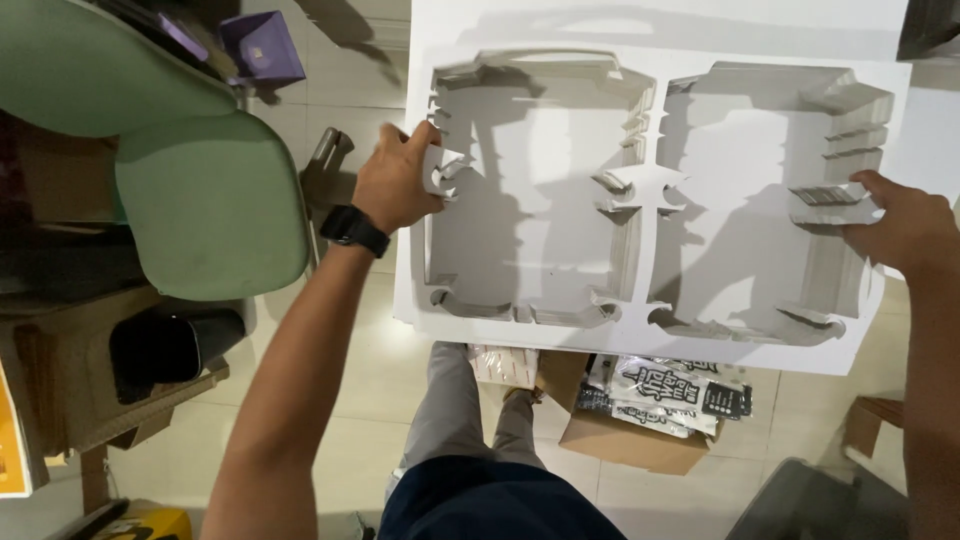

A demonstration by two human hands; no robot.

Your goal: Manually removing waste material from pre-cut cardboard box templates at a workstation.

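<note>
Holding the scene together is a white insert (650,340), a wide moulded packing tray with two deep cavities side by side, carried in the air above a tiled floor (370,350). Ribbed ledges line the cavity walls, and a narrow spine with small cut-out tabs divides the two halves.

At its left edge, the left hand (395,180) is closed in a pinch, thumb on the near side and fingers curled over a tab at the cavity rim. A black watch (353,230) sits on that wrist. At the far side, the right hand (900,225) lies flatter, fingers spread and pressing on a ribbed ledge; I cannot tell whether it wraps the edge or merely steadies it.

Below the insert stands an open carton (620,435) with printed bags inside, just beside the person's legs. Off to the left are a green chair (210,200), a purple box (262,45) behind it, and cardboard with a black pouch (165,345) on it.

The risks look plain: the insert is broad and thin-walled, and its grip points are small. A twist between the hands could crease the spine or snap a tab. If the right hand is only resting, that side could sag and slip towards the carton.
</note>
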